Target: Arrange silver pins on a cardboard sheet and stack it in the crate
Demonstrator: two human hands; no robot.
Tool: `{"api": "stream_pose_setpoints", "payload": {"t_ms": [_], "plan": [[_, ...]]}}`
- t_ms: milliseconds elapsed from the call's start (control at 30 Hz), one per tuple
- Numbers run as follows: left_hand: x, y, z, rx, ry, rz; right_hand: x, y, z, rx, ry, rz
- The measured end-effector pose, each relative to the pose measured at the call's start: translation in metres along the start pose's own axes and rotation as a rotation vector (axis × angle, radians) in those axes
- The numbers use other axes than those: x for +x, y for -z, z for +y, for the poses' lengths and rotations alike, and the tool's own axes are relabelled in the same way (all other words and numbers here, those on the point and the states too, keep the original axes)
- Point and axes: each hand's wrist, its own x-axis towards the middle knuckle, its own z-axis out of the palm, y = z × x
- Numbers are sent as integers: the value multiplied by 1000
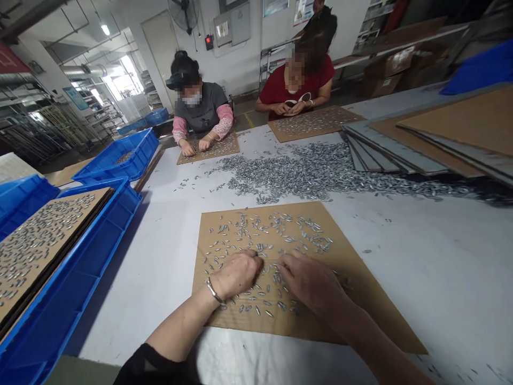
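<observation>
A sheet of brown cardboard lies in front of me, strewn with small, shiny grey metal pieces, pointed at both ends. My left hand, with a metal bracelet at the wrist, rests over the sheet's middle, fingers curled down among the pieces. Just to its right, my right hand has its fingers bent together close to a small cluster of pieces. Both sets of fingertips are partly hidden, so whatever they pinch does not show. A narrow gap with some pieces separates the hands.
A large heap of the same pieces spreads beyond my sheet. Blue trays stand left, one bearing piece-covered cardboard. Stacked boards lie at right. Two co-workers sit opposite, hands at their own sheets.
</observation>
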Motion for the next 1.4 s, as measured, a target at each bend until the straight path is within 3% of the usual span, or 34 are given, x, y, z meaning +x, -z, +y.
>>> {"api": "stream_pose_setpoints", "payload": {"t_ms": [233,500,667,833,1033,1133,1300,1400], "plan": [[16,6,-3,-43,37,-52,-31,9,6,117,-14,-106],[16,21,2,-78,95,15,-16,1,-5,31,-63,-185],[22,9,17,-58,121,18,-14,3,-8,44,-93,-212],[29,0,29,-26,169,23,-19,-4,1,-41,-90,-167],[26,9,34,-17,213,-20,-24,-18,15,-15,-35,-90],[23,11,34,-16,217,-26,-23,-18,11,-19,-11,-78],[22,3,30,0,202,-20,-17,-12,4,-23,-86,-130],[22,-2,26,7,173,-7,-21,-11,7,12,-89,-91]]}}
